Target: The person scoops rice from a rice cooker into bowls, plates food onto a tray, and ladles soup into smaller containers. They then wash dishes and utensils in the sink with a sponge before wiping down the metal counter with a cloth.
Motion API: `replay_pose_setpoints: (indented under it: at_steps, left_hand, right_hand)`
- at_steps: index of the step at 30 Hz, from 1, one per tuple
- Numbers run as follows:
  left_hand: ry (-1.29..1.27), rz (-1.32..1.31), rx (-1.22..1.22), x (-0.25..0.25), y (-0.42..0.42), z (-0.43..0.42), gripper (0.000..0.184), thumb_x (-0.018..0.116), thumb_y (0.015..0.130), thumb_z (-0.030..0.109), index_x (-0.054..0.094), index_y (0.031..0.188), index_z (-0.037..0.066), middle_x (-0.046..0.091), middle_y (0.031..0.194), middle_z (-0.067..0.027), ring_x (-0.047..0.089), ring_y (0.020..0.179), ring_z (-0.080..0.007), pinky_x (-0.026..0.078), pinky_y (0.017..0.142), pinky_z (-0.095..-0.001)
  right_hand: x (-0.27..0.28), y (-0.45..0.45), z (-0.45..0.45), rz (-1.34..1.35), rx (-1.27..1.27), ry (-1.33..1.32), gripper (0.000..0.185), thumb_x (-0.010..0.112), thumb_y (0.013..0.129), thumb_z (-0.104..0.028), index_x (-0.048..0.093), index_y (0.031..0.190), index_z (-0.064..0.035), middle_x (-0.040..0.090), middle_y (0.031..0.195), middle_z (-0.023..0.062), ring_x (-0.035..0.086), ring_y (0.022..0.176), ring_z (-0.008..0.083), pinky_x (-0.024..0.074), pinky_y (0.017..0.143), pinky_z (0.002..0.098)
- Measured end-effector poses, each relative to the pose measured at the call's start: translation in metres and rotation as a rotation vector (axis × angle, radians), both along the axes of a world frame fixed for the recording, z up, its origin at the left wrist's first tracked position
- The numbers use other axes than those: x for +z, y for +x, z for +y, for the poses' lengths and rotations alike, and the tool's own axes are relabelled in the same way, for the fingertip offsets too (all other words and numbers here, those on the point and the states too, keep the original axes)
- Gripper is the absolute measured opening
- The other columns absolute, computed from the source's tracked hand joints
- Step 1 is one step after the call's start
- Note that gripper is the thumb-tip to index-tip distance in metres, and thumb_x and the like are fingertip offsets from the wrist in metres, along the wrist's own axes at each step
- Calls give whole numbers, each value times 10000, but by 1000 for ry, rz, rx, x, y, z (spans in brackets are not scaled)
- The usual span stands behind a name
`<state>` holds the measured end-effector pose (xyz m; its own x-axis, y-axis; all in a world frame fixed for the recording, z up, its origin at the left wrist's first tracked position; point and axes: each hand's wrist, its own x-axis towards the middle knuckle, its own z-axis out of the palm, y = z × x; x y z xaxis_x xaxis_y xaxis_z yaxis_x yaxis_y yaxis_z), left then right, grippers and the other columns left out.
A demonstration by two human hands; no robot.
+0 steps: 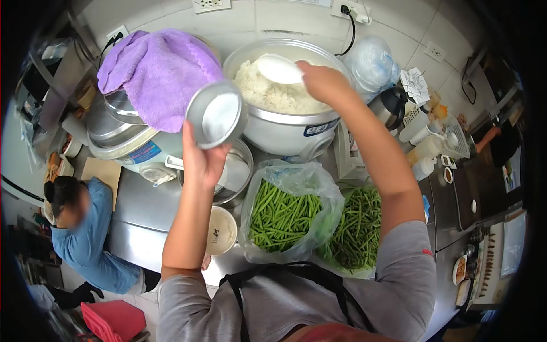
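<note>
My left hand (204, 158) is closed on a small round metal bowl (221, 117), tilted so its pale inside shows; I see no rice in it. In my right hand (323, 83) is a white rice paddle (278, 69), its blade over the white rice (253, 85). The rice fills a large rice cooker (273, 132), which stands without its lid. Below the small bowl sits a larger metal bowl (246, 157) with a white-handled utensil (174, 163) in it. A white tub (221, 231) is beside my left forearm.
A purple towel (159, 74) lies over another cooker (128, 149) on the left. Green beans fill a plastic bag (333, 212); darker beans (360, 228) lie beside it. Bottles (424, 148) and a thermos (390, 105) stand right. A person in blue (88, 228) is at the left.
</note>
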<state>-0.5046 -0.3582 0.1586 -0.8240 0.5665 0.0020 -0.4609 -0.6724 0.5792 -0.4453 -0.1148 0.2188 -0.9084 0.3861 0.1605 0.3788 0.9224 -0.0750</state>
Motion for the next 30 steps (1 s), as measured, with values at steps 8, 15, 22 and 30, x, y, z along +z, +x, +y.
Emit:
replay_pose_setpoints:
  at_steps: [8,15,22,30]
  left_hand:
    - [28,255,230,16,-79,102,475,238,887,398,315,1198,48,388,1185,-127,412,1070,-262,361,861,-409]
    - [-458,570,600,-15,-115,132,471,318,870,362,354,1082,-57,446,984,-169,433,915,-223,336,811,-306]
    - [-459,641,666,-9,-105,130,433,355,864,347,378,1017,-58,447,938,-150,428,886,-216,335,804,-312]
    - [-463,719,696,-16,-110,133,439,392,850,362,384,983,-56,446,928,-156,438,860,-217,344,793,-316]
  right_hand:
    - [-55,-76,29,-289,-120,74,304,398,779,-106,525,1048,-171,581,962,70,554,907,227,456,699,369]
    - [-29,-99,58,-175,-74,387,257,451,747,-97,593,951,-160,610,882,48,583,835,211,466,640,332]
    - [-48,-93,51,-340,143,349,286,438,742,-114,565,993,-169,606,829,67,579,794,241,462,638,366]
    - [-54,-57,37,-329,223,166,310,401,752,-221,559,1018,-197,602,820,96,571,782,261,454,689,378]
